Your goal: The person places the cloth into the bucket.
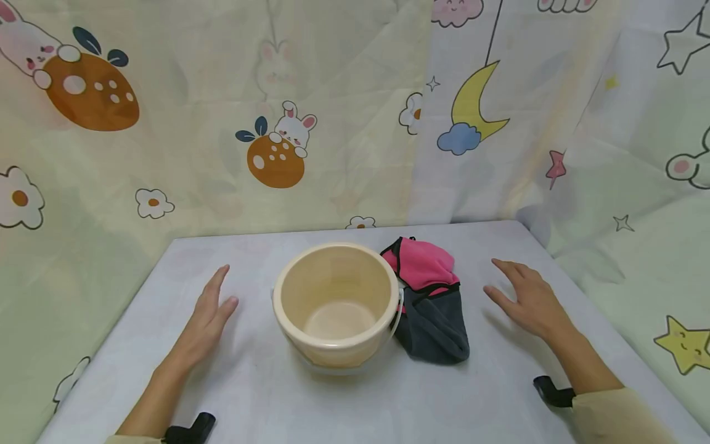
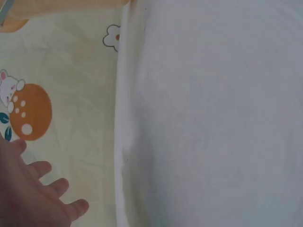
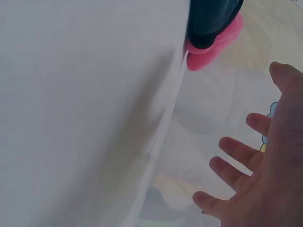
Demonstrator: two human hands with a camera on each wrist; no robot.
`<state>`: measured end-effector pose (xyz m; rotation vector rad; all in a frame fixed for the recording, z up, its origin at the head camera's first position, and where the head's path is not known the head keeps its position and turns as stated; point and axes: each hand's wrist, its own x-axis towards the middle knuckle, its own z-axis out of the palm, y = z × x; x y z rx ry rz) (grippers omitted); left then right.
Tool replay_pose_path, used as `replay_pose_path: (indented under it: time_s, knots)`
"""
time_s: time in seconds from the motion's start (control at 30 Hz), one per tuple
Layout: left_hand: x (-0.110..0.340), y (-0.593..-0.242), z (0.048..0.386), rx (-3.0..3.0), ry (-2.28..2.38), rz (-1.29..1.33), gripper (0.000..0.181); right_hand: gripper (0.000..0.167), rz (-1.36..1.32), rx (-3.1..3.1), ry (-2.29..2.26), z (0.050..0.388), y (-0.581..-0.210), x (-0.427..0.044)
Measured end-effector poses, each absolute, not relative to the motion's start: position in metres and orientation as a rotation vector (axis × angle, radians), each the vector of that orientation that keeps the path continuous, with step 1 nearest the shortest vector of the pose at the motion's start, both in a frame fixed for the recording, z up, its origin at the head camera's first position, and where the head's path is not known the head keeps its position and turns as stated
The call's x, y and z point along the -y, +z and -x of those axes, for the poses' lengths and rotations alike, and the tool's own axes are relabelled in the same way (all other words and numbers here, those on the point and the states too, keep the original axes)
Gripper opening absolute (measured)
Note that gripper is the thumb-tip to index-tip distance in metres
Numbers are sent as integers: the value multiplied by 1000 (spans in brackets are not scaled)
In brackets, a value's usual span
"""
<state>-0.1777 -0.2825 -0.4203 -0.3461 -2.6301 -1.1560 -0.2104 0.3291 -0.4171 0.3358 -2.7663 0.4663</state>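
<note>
A cream bucket (image 1: 338, 351) with a clear handle stands upright around the middle of the table. Against its right side lies a pink and dark grey cloth item (image 1: 435, 320) with black edging, also partly seen in the right wrist view (image 3: 213, 28). The left hand (image 1: 205, 324), left of the bucket, holds nothing and its fingers are extended; the left wrist view shows the same hand (image 2: 33, 189) with fingers spread. Right of the cloth item, the right hand (image 1: 529, 302) is held over the table with nothing in it, its fingers apart in the right wrist view (image 3: 260, 165).
A white cloth covers the table (image 1: 249, 394). Behind and beside it hangs a printed curtain (image 1: 194, 123) with rabbits, flowers, stars and a moon. Black devices are strapped at the left wrist (image 1: 191, 428) and right wrist (image 1: 553, 393).
</note>
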Motion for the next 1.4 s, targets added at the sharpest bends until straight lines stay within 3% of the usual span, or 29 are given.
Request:
replay_pose_path:
  time_s: [0.23,0.57,1.4]
  knots:
    - [264,-413,178,2460,-1674,343,69,69,-326,2784,596,214,-415,-316]
    - [232,-413,179,2125,-1993,364,63,69,-335,2762,680,229,-416,-301]
    - [204,-403,171,2009,-2177,714,64,71,-260,2814,866,261,-422,-277]
